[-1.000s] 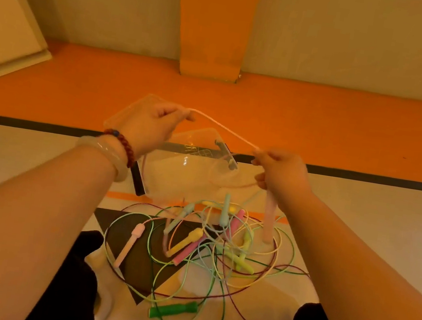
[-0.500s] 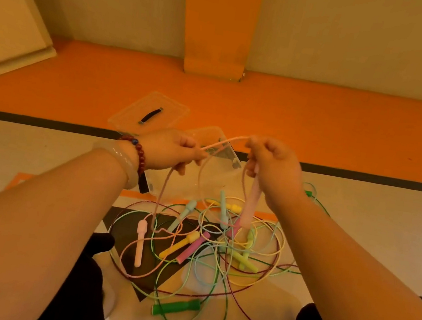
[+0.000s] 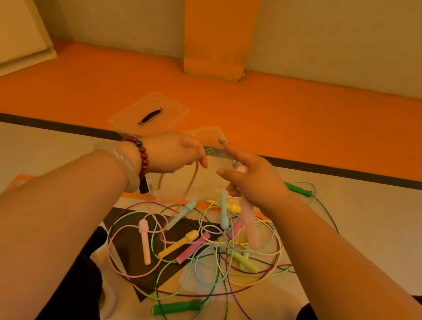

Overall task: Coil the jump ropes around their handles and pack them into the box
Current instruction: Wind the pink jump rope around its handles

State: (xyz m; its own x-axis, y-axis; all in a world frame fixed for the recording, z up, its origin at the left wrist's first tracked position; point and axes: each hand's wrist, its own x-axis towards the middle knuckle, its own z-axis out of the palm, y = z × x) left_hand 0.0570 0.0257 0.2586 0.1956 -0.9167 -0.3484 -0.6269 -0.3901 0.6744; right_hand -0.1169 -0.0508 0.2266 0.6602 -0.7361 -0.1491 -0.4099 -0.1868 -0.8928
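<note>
While the right hand [image 3: 252,179] grips a pale pink handle [image 3: 250,225] with its lower fingers curled round the top end, its forefinger and thumb stick out straight toward the left hand [image 3: 175,151] and touch nothing that shows. The handle hangs below the fist with its long axis close to upright. Its free end points down toward the person and leans a little to the right, over the tangle on the floor. The left hand is loosely closed, knuckles up, and pinches a pink cord [image 3: 192,181] that drops from its fingertips toward the heap. Whether this cord runs to the held handle cannot be told. The two hands are near each other but apart. On the left wrist sit a string of red beads [image 3: 142,156] and a pale bangle [image 3: 123,165]. Just behind the hands lies the clear box [image 3: 210,133] with its lid off. The lid [image 3: 169,110] lies flat beyond it to the left, a black grip on top. Below the hands the other jump ropes [image 3: 191,249] lie uncoiled in a loose heap on the floor [image 3: 38,160], with handles of pink, yellow, pale blue and lime pointing every way. One green handle [image 3: 177,306] lies nearest the person, and another green handle [image 3: 297,189] lies just past the right wrist.
</note>
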